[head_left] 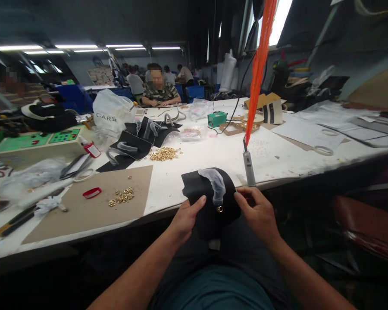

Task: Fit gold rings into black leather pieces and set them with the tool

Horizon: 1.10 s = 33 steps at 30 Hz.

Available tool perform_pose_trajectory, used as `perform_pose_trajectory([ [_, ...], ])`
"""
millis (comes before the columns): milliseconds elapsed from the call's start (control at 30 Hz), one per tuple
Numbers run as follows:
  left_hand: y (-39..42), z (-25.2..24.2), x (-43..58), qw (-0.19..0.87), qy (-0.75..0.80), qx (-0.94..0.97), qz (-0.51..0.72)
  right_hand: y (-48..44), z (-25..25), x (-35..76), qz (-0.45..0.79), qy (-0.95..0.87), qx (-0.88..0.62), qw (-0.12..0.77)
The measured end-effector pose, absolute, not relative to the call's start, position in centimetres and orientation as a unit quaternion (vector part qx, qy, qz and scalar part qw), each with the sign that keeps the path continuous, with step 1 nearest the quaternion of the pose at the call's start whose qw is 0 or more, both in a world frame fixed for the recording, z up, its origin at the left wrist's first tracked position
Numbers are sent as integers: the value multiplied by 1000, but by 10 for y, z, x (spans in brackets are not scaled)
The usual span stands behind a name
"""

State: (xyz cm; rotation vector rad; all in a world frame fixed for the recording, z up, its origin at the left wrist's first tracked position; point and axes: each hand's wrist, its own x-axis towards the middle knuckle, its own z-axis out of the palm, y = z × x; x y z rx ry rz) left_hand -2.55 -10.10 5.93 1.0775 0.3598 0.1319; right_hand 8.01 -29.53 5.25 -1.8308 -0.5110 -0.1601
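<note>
Just off the near edge of the tabletop [200, 157], a black panel [210, 219] is held over the lap; the left hand [186, 217] pinches its left side, thumb on top, while the right hand's [257, 213] grip pinches its right edge. A film-wrapped strap [217, 183] and a small gold ring [219, 209] sit on the panel. A red-brown seat [371, 219] stands off to the right. By the near edge, a grey tool [249, 168] hangs from an orange strip [259, 69]. Toward the near left corner, a brown board [84, 215] carries loose gold fittings [121, 196]; beyond it lie a gold heap [164, 153] and more black pieces [132, 146]. Farther back stand a green box [217, 118] and a white plastic bag [113, 110]. A person in camouflage [161, 92] sits at the far edge, before a dim room with strip lights [124, 45].
</note>
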Motion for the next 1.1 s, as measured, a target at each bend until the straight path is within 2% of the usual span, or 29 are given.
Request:
perform_pose_trajectory([
  [100, -96, 61, -23, 796, 169, 573, 102, -288, 47, 72, -13, -319, -780, 539],
  [367, -90, 41, -22, 733, 136, 654, 125, -265, 2, 85, 23, -348, -798, 491],
  [600, -83, 33, -19, 693, 160, 694, 111, -262, 19, 95, 67, -390, -819, 416],
  [767, -83, 37, -12, 679, 185, 697, 137, -252, 20, 94, 154, -333, -791, 490],
  [967, -86, 34, -5, 692, 244, 666, 137, -222, 18, 67, 324, -41, -614, 718],
  [1033, -84, 35, -6, 689, 254, 662, 151, -215, 18, 60, 354, 0, -571, 741],
  [1100, -82, 37, -11, 699, 240, 653, 165, -221, 17, 58, 379, -30, -590, 712],
])
